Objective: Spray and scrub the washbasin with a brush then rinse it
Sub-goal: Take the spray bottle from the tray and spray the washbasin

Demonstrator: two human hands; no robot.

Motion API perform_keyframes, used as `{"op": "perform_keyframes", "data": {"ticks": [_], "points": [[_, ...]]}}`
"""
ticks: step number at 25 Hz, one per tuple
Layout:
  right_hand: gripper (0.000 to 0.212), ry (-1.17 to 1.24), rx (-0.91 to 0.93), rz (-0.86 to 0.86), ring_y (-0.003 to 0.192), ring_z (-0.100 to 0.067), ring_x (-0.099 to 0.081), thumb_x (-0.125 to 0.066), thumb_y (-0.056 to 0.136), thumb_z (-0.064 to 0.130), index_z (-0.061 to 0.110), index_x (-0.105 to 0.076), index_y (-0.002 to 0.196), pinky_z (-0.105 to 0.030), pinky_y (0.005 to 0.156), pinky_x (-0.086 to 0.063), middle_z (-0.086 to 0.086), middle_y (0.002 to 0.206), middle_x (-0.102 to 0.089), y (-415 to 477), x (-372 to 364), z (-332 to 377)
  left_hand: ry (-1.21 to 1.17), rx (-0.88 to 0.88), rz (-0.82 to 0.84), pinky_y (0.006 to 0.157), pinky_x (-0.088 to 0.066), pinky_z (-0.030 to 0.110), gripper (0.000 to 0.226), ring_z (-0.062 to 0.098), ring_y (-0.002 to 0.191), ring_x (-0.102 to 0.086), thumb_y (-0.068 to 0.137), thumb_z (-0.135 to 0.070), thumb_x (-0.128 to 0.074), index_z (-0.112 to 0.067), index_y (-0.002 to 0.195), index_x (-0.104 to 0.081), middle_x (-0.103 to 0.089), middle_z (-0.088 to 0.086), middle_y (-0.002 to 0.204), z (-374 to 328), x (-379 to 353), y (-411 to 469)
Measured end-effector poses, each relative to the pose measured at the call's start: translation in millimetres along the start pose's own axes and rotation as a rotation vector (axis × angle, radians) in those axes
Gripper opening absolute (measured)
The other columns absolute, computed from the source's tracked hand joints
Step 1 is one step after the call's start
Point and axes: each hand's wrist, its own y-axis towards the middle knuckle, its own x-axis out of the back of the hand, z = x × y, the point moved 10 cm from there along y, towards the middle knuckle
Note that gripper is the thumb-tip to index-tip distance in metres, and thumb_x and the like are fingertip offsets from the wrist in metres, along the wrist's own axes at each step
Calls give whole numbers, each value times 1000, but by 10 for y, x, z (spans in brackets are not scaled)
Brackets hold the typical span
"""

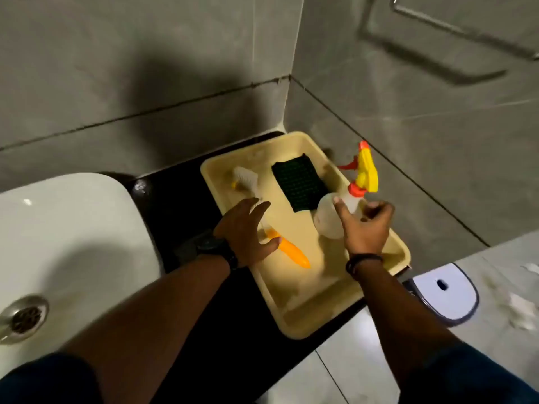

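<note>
A white washbasin (70, 234) with a metal drain (24, 316) fills the lower left. To its right a cream tray (294, 325) lies on the black counter. In the tray lies a brush (294, 253) with white bristles and an orange handle. My left hand (245, 231) hovers over the brush's middle with fingers spread, holding nothing. A clear spray bottle (328, 220) with a yellow and red trigger head stands at the tray's right side. My right hand (364, 228) is right beside its neck, fingers curled but not closed on it.
A dark green scrub pad (299, 182) lies in the tray's far part. Grey tiled walls meet in a corner behind the tray. A white lidded bin (443, 293) stands on the floor at the right. A metal rail (455, 24) hangs on the right wall.
</note>
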Motion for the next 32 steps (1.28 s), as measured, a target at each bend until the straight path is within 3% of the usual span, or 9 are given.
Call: {"op": "perform_keyframes", "data": {"ticks": [3,6,8,10,13,17,21,26,32], "points": [[63,155,53,146,88,-9,-64,-87,58,47,29,-47,103,-26,78,-52,2,101,-65,412,-284,66,93,-28,-1,111,-25,42,81,28,136,-28,70,-60,-57,-23,138,-31,-34,10,148,42,-170,84],[63,175,239,293,99,10,-60,-77,76,16,33,-46,128,-11,83,-47,27,118,-57,583,-539,352,168,-44,3,115,-11,40,83,26,142,-15,73,-64,-50,-25,142,-22,-23,8,154,96,-236,98],[66,171,300,342,86,-1,-65,-64,83,0,43,-45,129,-16,76,-52,39,117,-56,579,-644,398,185,-30,41,116,-6,39,84,25,143,-9,74,-64,-49,-26,143,-18,-18,7,155,130,-260,107],[62,158,271,313,67,-9,-63,-59,83,-5,50,-57,112,-22,58,-53,28,97,-68,613,-667,416,194,-21,114,116,-3,39,86,25,144,-4,75,-65,-48,-26,144,-13,-12,7,157,112,-276,103],[25,76,186,214,57,-3,-59,-56,80,-5,10,-69,94,-25,56,-45,-8,74,-63,606,-587,502,144,-44,175,117,-5,40,88,25,144,-3,75,-65,-51,-27,144,-12,-9,8,157,65,-73,56],[23,155,275,268,58,-14,-58,-62,86,3,3,-67,108,-31,55,-52,-2,74,-61,251,-627,1352,44,-78,-43,113,-28,45,78,27,140,-23,76,-60,-56,-24,140,-30,-30,10,151,258,898,-291],[39,179,364,652,61,-17,-57,-62,91,16,40,-60,122,-28,50,-50,-3,96,-67,-893,-1234,2445,71,109,-308,108,-36,42,69,26,135,-35,78,-55,-57,-22,136,-39,-41,8,145,1012,1914,-1320],[40,14,239,1167,65,-30,-55,-53,89,1,28,-65,114,-31,41,-44,-16,85,-64,-2937,-2092,2680,237,490,-398,110,-32,43,74,29,136,-31,77,-60,-47,-19,138,-37,-38,11,147,2333,2526,-3184],[32,-532,276,1229,40,-24,-54,-55,86,30,15,-68,111,-27,42,-45,-13,68,-67,-4072,-2365,2270,268,779,-255,117,-10,45,95,31,144,-5,73,-70,-40,-16,145,-9,-10,14,157,3255,2346,-4379]]}}
